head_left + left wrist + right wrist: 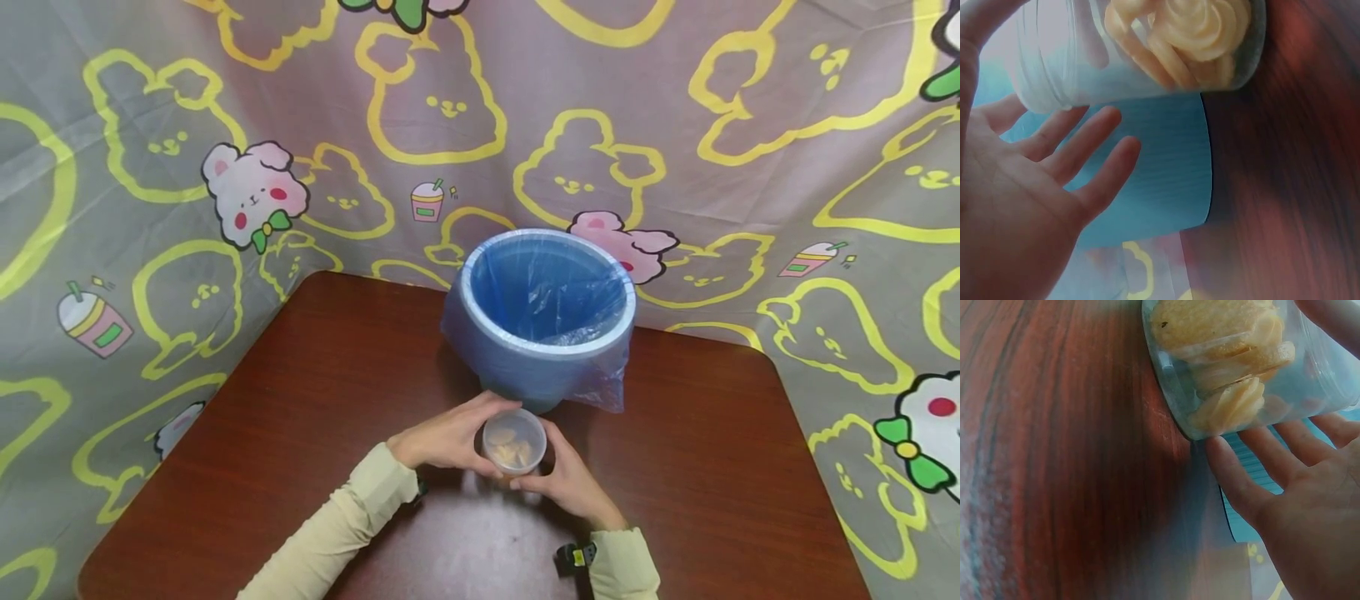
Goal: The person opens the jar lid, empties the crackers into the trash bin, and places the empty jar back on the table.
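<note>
A clear round jar [514, 440] stands on the brown table in front of the blue bin, between both hands. Several pale yellow swirled cookies [1200, 31] lie in its lower part. A translucent lid or top seems to cover it. My left hand [453, 435] holds the jar from the left, thumb in front and fingers behind. On the opposite side my right hand [572, 485] grips it, thumb at the front. In the right wrist view, fingertips touch the wall beside the cookies [1229, 406]. The far sides of the fingers are partly hidden behind the jar.
Just behind the jar stands a blue bin [517, 379] lined with a thin blue plastic bag [607, 379] folded over its rim. The brown table [315, 367] reaches to a patterned cloth curtain [465, 92] at the back and both sides.
</note>
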Demonstrator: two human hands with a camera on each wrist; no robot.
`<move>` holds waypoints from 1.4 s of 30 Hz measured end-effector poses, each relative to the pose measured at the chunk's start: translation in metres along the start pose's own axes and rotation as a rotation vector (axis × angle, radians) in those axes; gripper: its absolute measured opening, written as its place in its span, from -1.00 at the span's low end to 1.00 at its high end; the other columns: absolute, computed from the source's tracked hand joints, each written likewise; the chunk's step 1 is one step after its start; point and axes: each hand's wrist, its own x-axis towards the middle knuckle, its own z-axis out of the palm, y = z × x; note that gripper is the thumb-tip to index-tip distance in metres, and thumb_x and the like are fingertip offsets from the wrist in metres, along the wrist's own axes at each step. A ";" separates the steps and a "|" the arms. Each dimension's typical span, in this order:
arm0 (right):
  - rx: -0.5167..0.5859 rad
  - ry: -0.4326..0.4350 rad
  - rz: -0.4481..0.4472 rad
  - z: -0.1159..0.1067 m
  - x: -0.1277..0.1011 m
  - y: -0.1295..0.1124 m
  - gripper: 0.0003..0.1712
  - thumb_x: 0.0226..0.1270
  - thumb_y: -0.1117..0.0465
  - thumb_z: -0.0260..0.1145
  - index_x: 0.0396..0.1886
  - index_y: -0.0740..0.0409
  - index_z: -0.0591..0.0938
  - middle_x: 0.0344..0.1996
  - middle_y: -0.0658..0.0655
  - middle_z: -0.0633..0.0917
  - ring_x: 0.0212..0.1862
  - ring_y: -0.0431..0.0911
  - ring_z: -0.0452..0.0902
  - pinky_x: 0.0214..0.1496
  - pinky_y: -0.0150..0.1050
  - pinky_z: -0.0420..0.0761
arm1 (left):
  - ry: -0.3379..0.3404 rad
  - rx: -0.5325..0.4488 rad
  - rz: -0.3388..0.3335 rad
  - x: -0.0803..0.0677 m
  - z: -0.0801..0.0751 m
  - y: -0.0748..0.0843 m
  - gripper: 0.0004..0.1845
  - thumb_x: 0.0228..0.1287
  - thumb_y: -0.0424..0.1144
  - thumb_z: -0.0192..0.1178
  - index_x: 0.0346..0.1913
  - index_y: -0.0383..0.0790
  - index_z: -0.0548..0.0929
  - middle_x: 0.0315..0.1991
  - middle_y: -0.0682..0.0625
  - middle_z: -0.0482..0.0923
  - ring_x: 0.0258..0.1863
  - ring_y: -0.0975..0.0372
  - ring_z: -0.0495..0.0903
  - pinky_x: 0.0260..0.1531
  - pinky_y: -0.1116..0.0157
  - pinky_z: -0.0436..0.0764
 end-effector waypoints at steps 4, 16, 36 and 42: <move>0.012 -0.001 -0.008 0.000 0.000 0.002 0.03 -0.13 0.12 0.63 0.37 -0.01 0.29 0.24 0.15 0.47 0.20 0.09 0.43 0.15 -0.36 0.47 | 0.003 0.018 0.018 0.003 0.004 0.003 0.05 -0.21 0.04 0.57 0.41 -0.11 0.29 0.24 0.02 0.35 0.20 0.25 0.41 0.21 0.30 0.45; -0.051 0.005 0.041 0.000 -0.001 -0.017 0.02 -0.10 0.25 0.60 0.38 0.18 0.28 0.24 0.23 0.47 0.23 0.11 0.40 0.18 -0.27 0.46 | 0.012 0.054 0.012 0.010 0.010 0.008 0.09 -0.24 0.14 0.56 0.43 -0.03 0.27 0.25 0.05 0.32 0.16 0.26 0.43 0.16 0.34 0.48; -0.057 -0.012 0.038 -0.003 -0.004 -0.036 0.01 -0.09 0.22 0.59 0.37 0.26 0.28 0.25 0.25 0.46 0.25 0.12 0.39 0.21 -0.24 0.45 | 0.034 0.100 0.040 0.013 0.015 0.010 0.15 -0.31 0.21 0.56 0.43 -0.06 0.27 0.33 -0.01 0.26 0.25 0.23 0.38 0.22 0.27 0.45; -0.054 -0.011 0.040 -0.003 -0.004 -0.036 0.00 -0.09 0.24 0.59 0.37 0.24 0.29 0.26 0.26 0.46 0.26 0.13 0.39 0.22 -0.22 0.44 | 0.044 0.114 0.060 0.013 0.017 0.010 0.15 -0.32 0.23 0.55 0.43 -0.03 0.27 0.32 -0.02 0.28 0.25 0.24 0.38 0.24 0.31 0.43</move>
